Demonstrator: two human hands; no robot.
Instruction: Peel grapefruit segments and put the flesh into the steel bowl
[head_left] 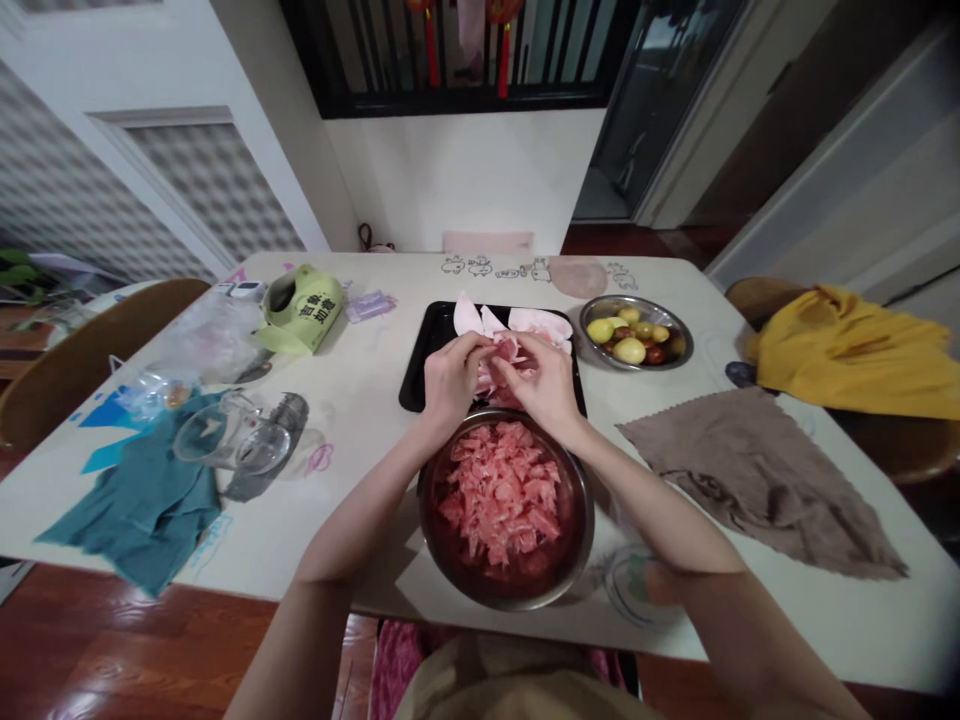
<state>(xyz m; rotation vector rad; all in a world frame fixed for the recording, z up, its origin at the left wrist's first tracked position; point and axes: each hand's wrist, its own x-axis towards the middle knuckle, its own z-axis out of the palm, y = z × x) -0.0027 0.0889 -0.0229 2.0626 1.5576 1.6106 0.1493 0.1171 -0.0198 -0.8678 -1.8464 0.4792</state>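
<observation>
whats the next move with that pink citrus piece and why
Probably strip the pink citrus piece down to its flesh: the left hand and right hand pinch it above the black tray of peel, and the steel bowl holds bare pink pulp.

My left hand (454, 378) and right hand (546, 388) meet over the black tray (417, 376), fingertips pinching a reddish piece (506, 347). Pale peel (541, 324) lies on the tray. Nearer me, between my forearms, stands a metal bowl (583, 528) heaped with pink pulp (501, 490). To my right are a dish (684, 347) of fruit (629, 350) and a brown cloth (772, 480); to my left, a jug (259, 445), a teal cloth (154, 500) and a green bag (304, 308).
</observation>
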